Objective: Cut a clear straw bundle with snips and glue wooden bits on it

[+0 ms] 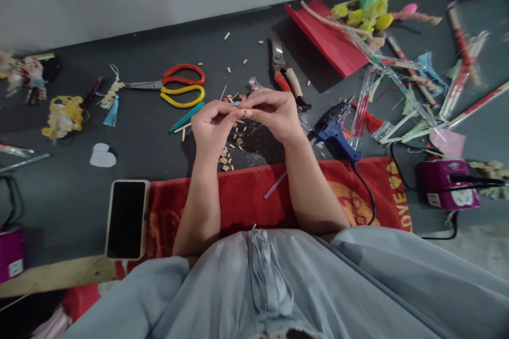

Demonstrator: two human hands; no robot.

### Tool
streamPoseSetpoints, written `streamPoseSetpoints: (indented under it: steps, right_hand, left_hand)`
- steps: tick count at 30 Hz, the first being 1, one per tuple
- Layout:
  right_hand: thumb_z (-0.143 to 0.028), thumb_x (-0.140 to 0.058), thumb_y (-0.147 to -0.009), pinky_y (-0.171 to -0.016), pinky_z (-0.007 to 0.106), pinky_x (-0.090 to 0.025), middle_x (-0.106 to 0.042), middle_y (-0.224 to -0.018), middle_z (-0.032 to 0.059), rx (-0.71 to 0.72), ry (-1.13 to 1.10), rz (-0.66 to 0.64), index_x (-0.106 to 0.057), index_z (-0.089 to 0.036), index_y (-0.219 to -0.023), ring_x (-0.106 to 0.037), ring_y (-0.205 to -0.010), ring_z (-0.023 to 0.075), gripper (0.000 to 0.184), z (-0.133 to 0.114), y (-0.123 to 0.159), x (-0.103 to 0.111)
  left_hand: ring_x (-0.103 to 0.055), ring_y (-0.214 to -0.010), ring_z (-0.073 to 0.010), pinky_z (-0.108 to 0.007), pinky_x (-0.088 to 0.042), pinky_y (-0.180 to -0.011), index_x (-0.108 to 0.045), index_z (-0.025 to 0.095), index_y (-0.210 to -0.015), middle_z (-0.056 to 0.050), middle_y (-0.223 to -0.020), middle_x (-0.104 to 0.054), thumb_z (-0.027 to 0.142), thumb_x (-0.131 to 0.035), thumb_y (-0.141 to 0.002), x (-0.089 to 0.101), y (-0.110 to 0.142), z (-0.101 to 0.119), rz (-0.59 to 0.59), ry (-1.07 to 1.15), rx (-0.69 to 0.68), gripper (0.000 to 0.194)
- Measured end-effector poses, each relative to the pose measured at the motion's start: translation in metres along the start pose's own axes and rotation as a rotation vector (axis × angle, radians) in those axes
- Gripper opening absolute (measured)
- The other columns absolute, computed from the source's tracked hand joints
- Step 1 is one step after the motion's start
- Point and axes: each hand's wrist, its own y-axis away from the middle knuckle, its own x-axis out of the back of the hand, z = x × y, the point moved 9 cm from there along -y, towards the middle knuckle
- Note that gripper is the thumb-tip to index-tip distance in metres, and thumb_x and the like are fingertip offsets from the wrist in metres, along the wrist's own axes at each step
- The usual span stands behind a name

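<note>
Fingertips of my left hand [210,127] and my right hand [278,114] meet over the dark table, pinching a small light-tan piece [244,112] between them. It looks like wood, but fingers cover most of it. Below the hands lie several cut wooden bits [225,160] and fine crumbs. A teal pen-like tool [186,117] lies just left of my left hand. Behind the fingers a small colourful pile [234,98] is partly hidden. Pliers-like cutters [280,66] with red and white handles lie beyond my right hand, and a blue glue gun [336,130] to its right.
Scissors [183,86] with red and yellow handles lie at left, near a blue-tasselled charm [111,100]. A phone [127,220] rests beside the red towel [246,196]. Red paper [330,37], plastic-wrapped sticks and a purple power block [447,185] with cords occupy the right.
</note>
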Motion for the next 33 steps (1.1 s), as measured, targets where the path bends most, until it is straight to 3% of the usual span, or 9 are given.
streamPoseSetpoints:
  steps: [19,33]
  right_hand:
    - [-0.046,-0.074,-0.070,-0.071,0.026,-0.050,-0.060,-0.079,0.0001,0.068,-0.021,-0.076,-0.066,-0.018,-0.076,-0.057,-0.076,0.0097,0.029,-0.008,0.003,-0.008]
    - [-0.050,-0.070,-0.073,-0.078,0.029,-0.052,-0.064,-0.085,0.0007,0.063,0.095,-0.002,-0.069,-0.021,-0.086,-0.061,-0.084,0.0121,0.031,-0.005,0.001,-0.001]
  left_hand:
    - [-0.051,-0.045,-0.0025,-0.017,-0.040,-0.044,-0.067,0.021,-0.063,0.005,-0.056,-0.062,0.036,-0.075,-0.068,-0.002,-0.001,-0.003,-0.073,0.007,-0.047,0.017]
    - [-0.056,-0.053,-0.0047,-0.019,-0.046,-0.051,-0.069,0.020,-0.073,0.002,-0.067,-0.065,0.042,-0.070,-0.073,-0.006,0.000,-0.010,-0.066,0.020,0.024,0.022]
